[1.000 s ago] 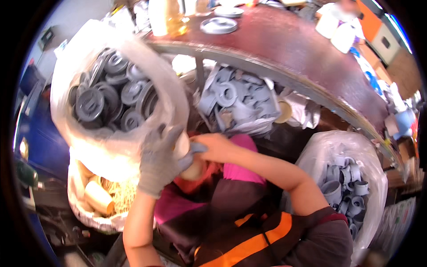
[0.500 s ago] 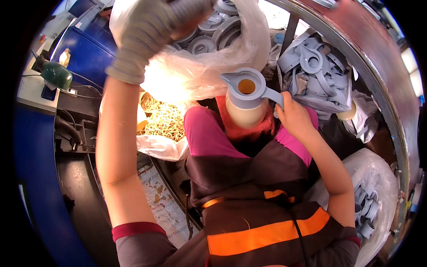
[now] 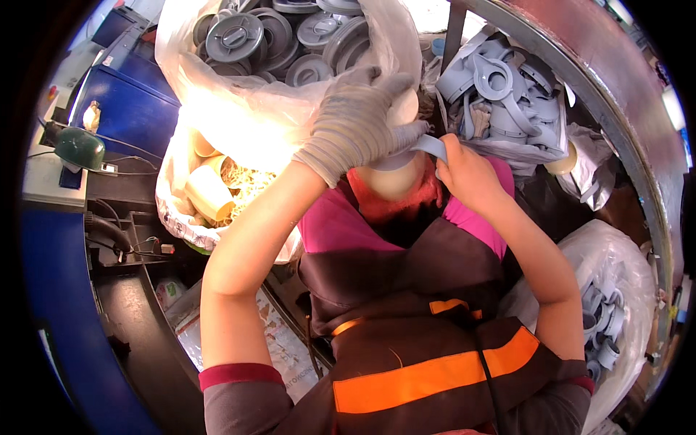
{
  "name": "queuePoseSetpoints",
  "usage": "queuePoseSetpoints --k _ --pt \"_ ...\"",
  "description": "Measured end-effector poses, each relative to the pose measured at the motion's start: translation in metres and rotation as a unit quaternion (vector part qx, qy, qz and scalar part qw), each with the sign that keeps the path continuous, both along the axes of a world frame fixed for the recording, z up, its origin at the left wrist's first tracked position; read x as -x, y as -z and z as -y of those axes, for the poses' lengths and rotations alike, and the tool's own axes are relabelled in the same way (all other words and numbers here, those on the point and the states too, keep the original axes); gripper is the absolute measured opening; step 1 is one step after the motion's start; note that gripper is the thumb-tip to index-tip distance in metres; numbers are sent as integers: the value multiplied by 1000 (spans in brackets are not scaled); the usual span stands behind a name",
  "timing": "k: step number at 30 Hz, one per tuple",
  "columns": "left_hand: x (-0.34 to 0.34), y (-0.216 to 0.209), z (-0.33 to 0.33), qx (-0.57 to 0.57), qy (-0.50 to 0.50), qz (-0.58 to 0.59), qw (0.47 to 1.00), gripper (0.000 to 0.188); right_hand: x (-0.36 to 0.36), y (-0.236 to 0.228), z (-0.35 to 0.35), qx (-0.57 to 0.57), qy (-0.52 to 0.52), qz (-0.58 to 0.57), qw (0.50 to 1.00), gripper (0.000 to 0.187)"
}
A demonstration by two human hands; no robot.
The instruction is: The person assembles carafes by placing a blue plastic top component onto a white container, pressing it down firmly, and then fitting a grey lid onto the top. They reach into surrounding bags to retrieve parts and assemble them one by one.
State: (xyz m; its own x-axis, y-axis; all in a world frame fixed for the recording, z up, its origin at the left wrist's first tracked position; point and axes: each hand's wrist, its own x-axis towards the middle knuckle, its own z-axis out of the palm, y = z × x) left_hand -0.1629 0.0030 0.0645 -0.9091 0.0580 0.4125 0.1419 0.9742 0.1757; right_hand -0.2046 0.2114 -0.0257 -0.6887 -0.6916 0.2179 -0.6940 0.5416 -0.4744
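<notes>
A jug with a cream body (image 3: 391,183) and a grey handle (image 3: 431,146) stands between my knees on a red cloth (image 3: 435,192). My bare right hand (image 3: 471,174) is closed around the handle. Over the jug's mouth is my left hand (image 3: 359,119), in a grey-striped glove, hiding most of the rim and spout. Between its thumb and fingers shows a pale round piece (image 3: 403,109), whose kind I cannot make out. Just beyond the left hand, a clear plastic bag (image 3: 395,32) holds several grey round lids (image 3: 234,38).
A bag of grey jug tops with handles (image 3: 500,94) stands at the far right. Another bag with grey parts (image 3: 602,326) is at my right side. To the left, a bright-lit sack (image 3: 181,217) holds cream cups (image 3: 209,192) and shavings. A green lamp (image 3: 80,148) stands further left.
My left hand has come down and right from above the bag of lids to the jug's mouth, now with a pale round piece. My right hand keeps hold of the handle.
</notes>
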Motion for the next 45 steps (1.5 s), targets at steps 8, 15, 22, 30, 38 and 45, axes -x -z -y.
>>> queuePoseSetpoints --k 8,15,22,30,38,45 --pt "3 -65 -3 -77 86 -192 975 51 4 5 -7 10 9 3 1000 27" --pt "1 12 0 -85 4 -118 989 66 3 9 -3 120 7 124 985 27" --pt "-34 62 51 -273 -46 49 960 61 20 -29 -44 250 107 252 929 25" --pt "-33 164 47 -582 -117 16 805 40 21 -50 -24 76 81 185 976 30" --pt "-101 75 68 -484 36 99 869 30 23 -77 100 -7 -281 113 953 36" --pt "-148 91 75 -843 -113 -25 525 47 171 -38 216 -38 -98 -391 914 40"
